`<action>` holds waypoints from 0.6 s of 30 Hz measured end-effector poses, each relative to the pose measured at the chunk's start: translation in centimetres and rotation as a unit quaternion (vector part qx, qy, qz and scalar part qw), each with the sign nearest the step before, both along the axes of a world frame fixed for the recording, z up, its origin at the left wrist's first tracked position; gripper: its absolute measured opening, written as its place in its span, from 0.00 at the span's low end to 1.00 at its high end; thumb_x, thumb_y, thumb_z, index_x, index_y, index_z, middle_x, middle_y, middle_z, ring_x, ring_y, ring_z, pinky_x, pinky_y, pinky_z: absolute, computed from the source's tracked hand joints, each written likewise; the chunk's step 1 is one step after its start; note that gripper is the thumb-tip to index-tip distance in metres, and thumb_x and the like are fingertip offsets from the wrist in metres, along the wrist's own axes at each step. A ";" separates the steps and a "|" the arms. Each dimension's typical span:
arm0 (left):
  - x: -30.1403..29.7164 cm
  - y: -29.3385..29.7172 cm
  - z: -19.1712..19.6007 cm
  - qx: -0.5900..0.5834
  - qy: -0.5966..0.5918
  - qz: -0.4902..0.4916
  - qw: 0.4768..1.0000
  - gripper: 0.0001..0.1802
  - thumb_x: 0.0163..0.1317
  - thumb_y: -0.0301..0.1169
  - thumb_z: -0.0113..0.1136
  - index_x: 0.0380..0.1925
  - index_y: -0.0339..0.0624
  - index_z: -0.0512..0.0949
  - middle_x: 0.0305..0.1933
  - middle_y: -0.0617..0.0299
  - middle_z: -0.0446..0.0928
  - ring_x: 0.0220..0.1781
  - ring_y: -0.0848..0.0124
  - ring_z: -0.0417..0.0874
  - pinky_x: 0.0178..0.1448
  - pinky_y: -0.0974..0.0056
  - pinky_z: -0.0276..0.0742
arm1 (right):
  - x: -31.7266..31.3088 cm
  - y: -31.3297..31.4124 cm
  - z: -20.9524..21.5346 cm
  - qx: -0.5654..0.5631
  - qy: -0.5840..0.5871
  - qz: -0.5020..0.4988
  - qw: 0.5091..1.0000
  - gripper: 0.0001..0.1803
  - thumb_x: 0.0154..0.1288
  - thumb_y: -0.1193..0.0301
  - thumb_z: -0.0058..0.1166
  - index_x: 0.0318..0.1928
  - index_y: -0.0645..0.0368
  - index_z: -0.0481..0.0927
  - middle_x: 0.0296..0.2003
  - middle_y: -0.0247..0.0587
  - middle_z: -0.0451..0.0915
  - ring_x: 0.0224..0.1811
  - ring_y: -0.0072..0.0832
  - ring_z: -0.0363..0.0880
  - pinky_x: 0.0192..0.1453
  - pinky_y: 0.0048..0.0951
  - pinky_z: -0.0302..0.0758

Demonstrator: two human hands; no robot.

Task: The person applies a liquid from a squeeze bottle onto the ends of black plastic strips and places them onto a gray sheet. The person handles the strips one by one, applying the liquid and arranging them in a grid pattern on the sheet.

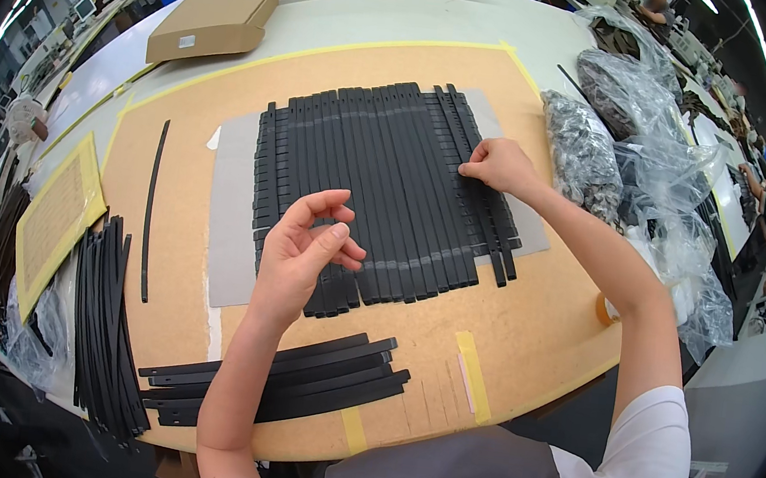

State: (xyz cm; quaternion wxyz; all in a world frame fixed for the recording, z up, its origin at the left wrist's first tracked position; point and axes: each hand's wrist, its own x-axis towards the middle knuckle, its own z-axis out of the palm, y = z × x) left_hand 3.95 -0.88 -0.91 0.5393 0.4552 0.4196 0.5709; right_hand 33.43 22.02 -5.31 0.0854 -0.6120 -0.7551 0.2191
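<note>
Many black flat strips [380, 182] lie side by side in a row on a grey sheet [230, 212], on a brown board [524, 331]. My right hand [497, 165] rests its pinched fingertips on the strips near the right end of the row. My left hand [306, 249] hovers above the lower left part of the row, fingers apart and curled, holding nothing.
A loose pile of black strips [291, 380] lies near the board's front edge, another bundle [108, 330] at the left, one single strip [151, 213] beside the sheet. Clear plastic bags of dark parts [621, 143] sit at right. A cardboard box [211, 23] is at the far left.
</note>
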 end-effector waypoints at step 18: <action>-0.2 0.2 -0.2 -0.004 0.012 0.003 1.000 0.20 0.73 0.25 0.54 0.63 0.34 0.71 0.53 0.56 0.74 0.41 0.68 0.86 0.43 0.64 0.86 | -0.3 2.0 0.2 0.045 -0.032 -0.037 0.998 0.15 0.52 0.58 0.68 0.35 0.55 0.88 0.36 0.44 0.88 0.43 0.38 0.87 0.49 0.39 0.82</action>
